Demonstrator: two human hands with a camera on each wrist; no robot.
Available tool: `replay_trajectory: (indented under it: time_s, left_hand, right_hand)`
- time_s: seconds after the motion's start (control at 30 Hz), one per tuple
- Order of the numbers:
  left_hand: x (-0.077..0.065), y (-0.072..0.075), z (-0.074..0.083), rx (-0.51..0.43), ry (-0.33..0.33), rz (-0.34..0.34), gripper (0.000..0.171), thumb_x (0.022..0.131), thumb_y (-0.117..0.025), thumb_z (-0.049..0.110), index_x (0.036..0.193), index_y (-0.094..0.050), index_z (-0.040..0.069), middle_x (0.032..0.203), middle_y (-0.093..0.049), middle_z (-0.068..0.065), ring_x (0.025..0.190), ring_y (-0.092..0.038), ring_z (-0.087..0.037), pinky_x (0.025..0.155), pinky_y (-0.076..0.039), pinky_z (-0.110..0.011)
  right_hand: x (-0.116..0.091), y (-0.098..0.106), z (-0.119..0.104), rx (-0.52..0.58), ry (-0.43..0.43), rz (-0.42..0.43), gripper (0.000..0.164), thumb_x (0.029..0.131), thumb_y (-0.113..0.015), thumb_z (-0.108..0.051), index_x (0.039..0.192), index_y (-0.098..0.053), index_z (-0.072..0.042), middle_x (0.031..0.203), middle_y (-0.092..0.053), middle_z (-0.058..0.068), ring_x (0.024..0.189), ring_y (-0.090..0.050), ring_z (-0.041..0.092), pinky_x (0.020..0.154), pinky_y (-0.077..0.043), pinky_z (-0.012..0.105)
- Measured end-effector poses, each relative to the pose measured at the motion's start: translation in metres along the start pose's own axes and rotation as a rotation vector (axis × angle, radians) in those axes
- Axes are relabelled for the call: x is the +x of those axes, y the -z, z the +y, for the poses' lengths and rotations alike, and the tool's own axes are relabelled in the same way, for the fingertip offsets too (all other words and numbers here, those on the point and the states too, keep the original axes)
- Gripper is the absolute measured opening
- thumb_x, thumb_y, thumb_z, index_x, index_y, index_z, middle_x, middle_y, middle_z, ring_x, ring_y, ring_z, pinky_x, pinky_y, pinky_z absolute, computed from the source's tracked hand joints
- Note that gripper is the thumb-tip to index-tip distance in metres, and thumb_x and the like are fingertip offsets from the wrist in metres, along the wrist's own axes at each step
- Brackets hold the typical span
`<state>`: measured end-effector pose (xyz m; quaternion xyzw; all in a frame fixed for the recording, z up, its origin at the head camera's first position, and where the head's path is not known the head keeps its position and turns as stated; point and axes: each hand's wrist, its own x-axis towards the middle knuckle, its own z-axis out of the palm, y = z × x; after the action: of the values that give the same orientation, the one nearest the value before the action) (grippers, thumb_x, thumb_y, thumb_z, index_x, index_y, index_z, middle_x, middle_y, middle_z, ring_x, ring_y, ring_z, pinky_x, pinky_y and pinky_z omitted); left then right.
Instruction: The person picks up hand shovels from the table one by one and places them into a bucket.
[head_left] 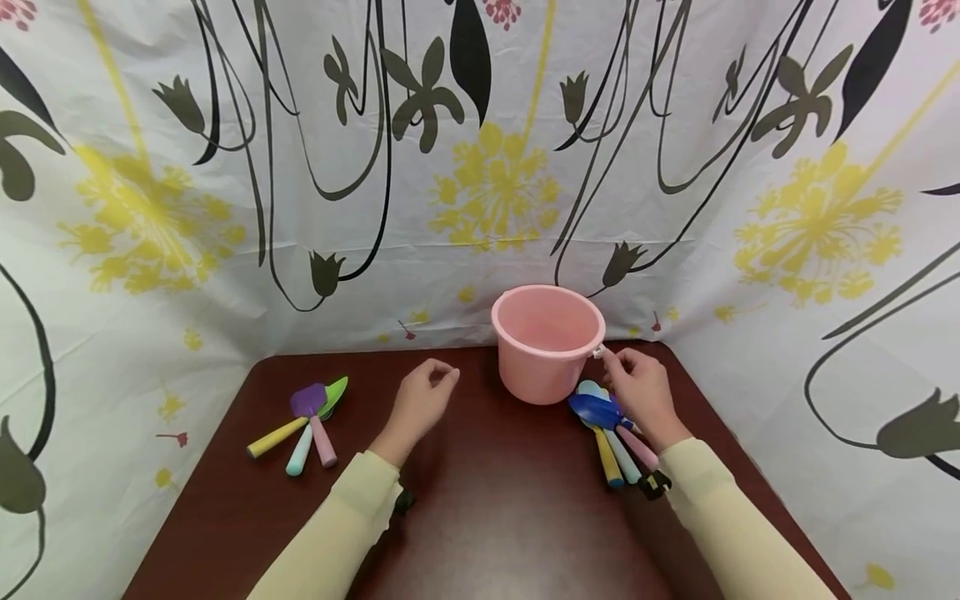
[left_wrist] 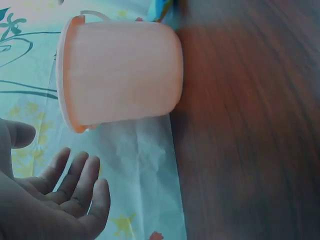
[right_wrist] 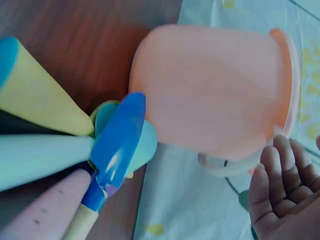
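Note:
A pink bucket (head_left: 540,379) stands upright at the back of the table, its thin handle (right_wrist: 232,169) hanging down on the right side. My right hand (head_left: 641,392) is at the bucket's right rim, fingertips by the handle's end. In the right wrist view its fingers (right_wrist: 285,175) are nearly straight, with the thumb apart; whether they touch is hard to tell. Left of the bucket, my left hand (head_left: 422,404) hovers with loosely bent fingers and holds nothing. Beneath the right hand lies a pile of small garden tools, a blue trowel (head_left: 596,410) on top.
On the left of the dark wooden table (head_left: 480,517) lies another pile, with a purple spade (head_left: 307,400), a green trowel (head_left: 333,396) and yellow, mint and pink handles. A white flower-printed curtain (head_left: 420,208) surrounds the table's back and sides.

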<state>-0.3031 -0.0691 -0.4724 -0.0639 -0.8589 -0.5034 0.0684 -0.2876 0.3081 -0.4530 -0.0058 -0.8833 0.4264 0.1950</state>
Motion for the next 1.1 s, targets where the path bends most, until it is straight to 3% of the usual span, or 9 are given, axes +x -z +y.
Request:
replay_trajectory:
  time_s: [0.27,0.4,0.57,0.73,0.83,0.97,1.1]
  left_hand:
    - [0.048,-0.025,0.012,-0.227,0.055,0.005,0.027,0.111,-0.065,0.032,0.114,-0.076,0.007,0.117,-0.076,-0.013,0.107,-0.076,-0.031,0.095,-0.058,-0.049]
    - [0.064,-0.038,0.021,-0.286,0.071,0.015,0.026,0.112,-0.063,0.028,0.111,-0.074,0.005,0.116,-0.073,-0.012,0.108,-0.075,-0.036,0.096,-0.059,-0.047]
    - [0.084,-0.051,0.033,-0.358,0.116,-0.017,0.032,0.112,-0.061,0.03,0.113,-0.072,0.0,0.113,-0.071,-0.014,0.11,-0.074,-0.038,0.09,-0.058,-0.039]
    - [0.096,-0.06,0.045,-0.481,0.21,-0.034,0.034,0.11,-0.063,0.032,0.115,-0.07,-0.001,0.103,-0.07,-0.013,0.103,-0.072,-0.031,0.08,-0.056,-0.028]
    - [0.101,-0.065,0.05,-0.552,0.262,-0.02,0.027,0.108,-0.065,0.031,0.11,-0.068,0.005,0.097,-0.066,-0.007,0.092,-0.069,-0.022,0.074,-0.056,-0.022]
    - [0.105,-0.07,0.055,-0.617,0.283,0.005,0.024,0.107,-0.065,0.031,0.108,-0.067,0.007,0.091,-0.063,-0.004,0.086,-0.065,-0.018,0.069,-0.054,-0.02]
    - [0.109,-0.073,0.059,-0.65,0.276,0.022,0.02,0.105,-0.064,0.026,0.106,-0.064,0.006,0.086,-0.061,-0.002,0.08,-0.062,-0.016,0.066,-0.052,-0.021]
  right_hand:
    - [0.041,0.013,0.011,-0.004,-0.061,0.002,0.054,0.114,-0.054,-0.055,0.117,-0.072,-0.004,0.099,-0.074,0.013,0.092,-0.069,0.032,0.077,-0.056,0.038]
    - [0.061,0.011,0.015,0.021,-0.115,-0.033,0.053,0.113,-0.057,-0.054,0.126,-0.067,-0.003,0.105,-0.069,0.016,0.092,-0.068,0.031,0.076,-0.058,0.035]
    - [0.087,0.008,0.022,0.051,-0.177,-0.077,0.056,0.113,-0.056,-0.054,0.134,-0.063,-0.002,0.114,-0.066,0.021,0.092,-0.067,0.027,0.077,-0.059,0.037]
    - [0.107,0.009,0.033,0.125,-0.252,-0.124,0.062,0.113,-0.056,-0.052,0.142,-0.06,0.002,0.124,-0.066,0.024,0.1,-0.069,0.032,0.078,-0.061,0.033]
    - [0.114,0.011,0.037,0.162,-0.277,-0.152,0.061,0.114,-0.056,-0.047,0.145,-0.059,0.005,0.128,-0.068,0.029,0.106,-0.072,0.039,0.088,-0.064,0.042]
    - [0.12,0.01,0.036,0.196,-0.3,-0.187,0.063,0.115,-0.056,-0.046,0.15,-0.058,0.006,0.133,-0.069,0.032,0.111,-0.073,0.041,0.103,-0.059,0.057]
    - [0.125,0.008,0.033,0.219,-0.324,-0.212,0.071,0.114,-0.056,-0.05,0.158,-0.052,0.006,0.138,-0.067,0.029,0.11,-0.074,0.034,0.108,-0.056,0.057]
